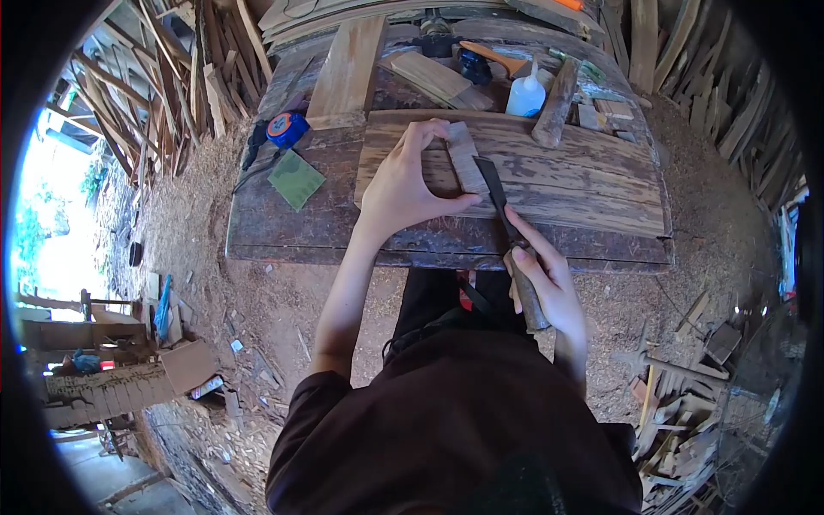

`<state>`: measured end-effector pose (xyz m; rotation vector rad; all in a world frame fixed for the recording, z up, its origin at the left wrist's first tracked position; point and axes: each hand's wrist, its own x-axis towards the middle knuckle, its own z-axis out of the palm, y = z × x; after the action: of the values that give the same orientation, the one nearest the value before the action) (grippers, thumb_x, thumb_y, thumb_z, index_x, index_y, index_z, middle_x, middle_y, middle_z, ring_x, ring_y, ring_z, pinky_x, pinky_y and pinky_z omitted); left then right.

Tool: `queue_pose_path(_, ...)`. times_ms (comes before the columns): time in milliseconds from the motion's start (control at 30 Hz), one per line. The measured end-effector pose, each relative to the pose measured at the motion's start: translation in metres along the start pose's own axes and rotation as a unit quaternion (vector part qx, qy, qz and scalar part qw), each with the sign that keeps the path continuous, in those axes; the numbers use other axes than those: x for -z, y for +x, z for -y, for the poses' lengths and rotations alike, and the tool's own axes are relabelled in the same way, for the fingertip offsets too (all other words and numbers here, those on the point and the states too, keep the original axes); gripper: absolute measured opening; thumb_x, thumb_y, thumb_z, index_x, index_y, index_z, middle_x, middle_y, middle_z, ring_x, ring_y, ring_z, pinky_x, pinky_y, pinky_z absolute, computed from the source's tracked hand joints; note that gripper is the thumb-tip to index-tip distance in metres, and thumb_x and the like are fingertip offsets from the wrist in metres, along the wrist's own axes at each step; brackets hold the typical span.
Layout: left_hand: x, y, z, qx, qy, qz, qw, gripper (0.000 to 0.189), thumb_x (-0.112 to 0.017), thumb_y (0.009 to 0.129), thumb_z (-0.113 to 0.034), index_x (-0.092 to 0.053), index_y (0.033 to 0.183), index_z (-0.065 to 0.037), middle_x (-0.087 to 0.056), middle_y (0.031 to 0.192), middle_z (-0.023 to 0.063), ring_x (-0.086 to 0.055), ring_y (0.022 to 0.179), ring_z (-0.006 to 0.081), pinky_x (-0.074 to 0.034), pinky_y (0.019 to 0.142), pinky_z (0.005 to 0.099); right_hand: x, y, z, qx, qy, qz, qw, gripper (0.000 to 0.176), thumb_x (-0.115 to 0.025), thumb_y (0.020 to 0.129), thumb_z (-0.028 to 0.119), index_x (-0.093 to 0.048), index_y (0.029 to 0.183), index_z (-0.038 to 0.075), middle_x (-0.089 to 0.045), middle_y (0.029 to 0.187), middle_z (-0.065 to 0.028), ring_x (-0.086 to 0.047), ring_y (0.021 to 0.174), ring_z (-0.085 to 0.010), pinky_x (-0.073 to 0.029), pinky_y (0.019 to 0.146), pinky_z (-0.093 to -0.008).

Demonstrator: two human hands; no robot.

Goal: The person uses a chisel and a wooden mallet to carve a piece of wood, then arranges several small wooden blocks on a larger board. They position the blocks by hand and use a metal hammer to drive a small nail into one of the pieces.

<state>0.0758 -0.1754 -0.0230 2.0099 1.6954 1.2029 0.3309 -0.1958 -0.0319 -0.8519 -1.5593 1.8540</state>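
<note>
My left hand (407, 184) holds a small wooden block (466, 159) by its ends, fingers at the far end and thumb at the near end. Beneath the block lies a wide board with dark streaked grain (575, 184). In my right hand (549, 287) is a chisel (495, 186), its wooden handle in the palm and my index finger stretched along the shank. The flat dark blade points away from me, its tip right beside the block's right edge.
Left on the worn workbench (283, 232) are a blue tape measure (287, 129) and green sandpaper-like square (297, 180). Toward the back stand a white glue bottle (525, 93), a wooden mallet-like piece (556, 103) and a brush (493, 57). Wood scraps (687, 429) litter the floor.
</note>
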Motion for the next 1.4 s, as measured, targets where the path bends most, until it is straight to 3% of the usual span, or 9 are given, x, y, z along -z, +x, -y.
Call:
queue_pose_path(300,0.001,0.000,0.002,-0.014,0.011,-0.017,1.000,0.082,-0.090,0.061,-0.036,-0.045,0.122,-0.006,-0.059,0.123,0.0145,-0.058,0.120,0.0307,-0.049,0.098,0.0411,0.008,0.005,-0.011,0.029,-0.085,-0.011,0.996,0.048,-0.048,0.101,0.011,-0.039,0.148,0.007,-0.061,0.089,-0.0045,-0.054,0.059,-0.0042,-0.043,0.054,-0.0190)
queue_pose_path(433,0.002,0.000,0.000,-0.006,-0.001,-0.010,1.000,0.080,-0.091,0.060,-0.029,-0.043,0.120,-0.007,-0.059,0.128,0.0114,-0.057,0.124,0.0284,-0.046,0.103,0.0410,0.005,0.002,-0.005,-0.015,-0.012,0.004,1.000,0.047,-0.049,0.101,0.011,-0.041,0.147,0.007,-0.064,0.100,-0.0066,-0.055,0.060,-0.0046,-0.045,0.055,-0.0188)
queue_pose_path(533,0.002,-0.003,0.001,-0.007,-0.006,-0.013,1.000,0.080,-0.091,0.060,-0.029,-0.043,0.120,-0.007,-0.058,0.129,0.0116,-0.056,0.125,0.0278,-0.045,0.105,0.0404,0.007,0.005,-0.013,0.034,-0.107,-0.018,0.993,0.048,-0.049,0.101,0.011,-0.041,0.148,0.007,-0.064,0.097,-0.0063,-0.055,0.057,-0.0052,-0.046,0.054,-0.0193)
queue_pose_path(800,0.004,-0.001,0.000,-0.008,-0.015,-0.015,1.000,0.079,-0.090,0.061,-0.036,-0.046,0.120,-0.006,-0.058,0.128,0.0127,-0.057,0.121,0.0310,-0.043,0.105,0.0413,0.008,0.003,0.003,-0.006,-0.016,0.008,1.000,0.050,-0.050,0.101,0.011,-0.039,0.149,0.011,-0.058,0.081,-0.0003,-0.051,0.055,-0.0042,-0.045,0.049,-0.0211)
queue_pose_path(933,0.005,0.000,-0.002,-0.029,0.042,-0.013,0.999,0.079,-0.089,0.062,-0.037,-0.045,0.120,-0.006,-0.058,0.129,0.0127,-0.055,0.122,0.0338,-0.032,0.115,0.0430,0.016,0.008,-0.003,-0.004,-0.025,0.028,0.999,0.048,-0.050,0.100,0.010,-0.041,0.147,0.007,-0.062,0.092,-0.0036,-0.054,0.059,-0.0058,-0.047,0.056,-0.0211)
queue_pose_path(967,0.006,0.000,-0.002,-0.027,0.035,-0.009,0.999,0.079,-0.089,0.062,-0.038,-0.045,0.119,-0.006,-0.058,0.129,0.0126,-0.054,0.123,0.0346,-0.029,0.117,0.0438,0.017,0.011,-0.011,0.055,-0.095,0.018,0.994,0.048,-0.050,0.100,0.010,-0.041,0.147,0.007,-0.062,0.090,-0.0030,-0.054,0.059,-0.0056,-0.047,0.057,-0.0213)
queue_pose_path(1067,0.004,-0.001,-0.003,-0.007,0.037,-0.001,0.999,0.082,-0.092,0.059,-0.029,-0.044,0.121,-0.008,-0.058,0.133,0.0122,-0.054,0.127,0.0309,-0.041,0.107,0.0422,0.015,0.008,-0.010,0.097,-0.154,0.002,0.983,0.048,-0.050,0.101,0.011,-0.041,0.148,0.008,-0.059,0.082,-0.0007,-0.051,0.058,-0.0043,-0.047,0.058,-0.0221)
queue_pose_path(1233,0.003,-0.001,-0.003,-0.007,0.036,-0.005,0.999,0.083,-0.092,0.059,-0.027,-0.043,0.123,-0.008,-0.058,0.133,0.0122,-0.054,0.127,0.0307,-0.042,0.105,0.0414,0.012,0.004,0.002,-0.003,-0.042,0.031,0.999,0.049,-0.048,0.102,0.013,-0.036,0.150,0.010,-0.058,0.079,-0.0010,-0.048,0.053,-0.0029,-0.045,0.054,-0.0219)
queue_pose_path(1400,0.003,-0.003,-0.003,-0.003,0.052,-0.010,0.999,0.083,-0.092,0.059,-0.027,-0.043,0.123,-0.008,-0.058,0.133,0.0124,-0.054,0.126,0.0304,-0.042,0.105,0.0412,0.010,0.004,0.005,0.000,-0.033,0.029,0.999,0.050,-0.048,0.102,0.012,-0.035,0.151,0.012,-0.053,0.073,0.0011,-0.047,0.051,-0.0027,-0.043,0.050,-0.0214)
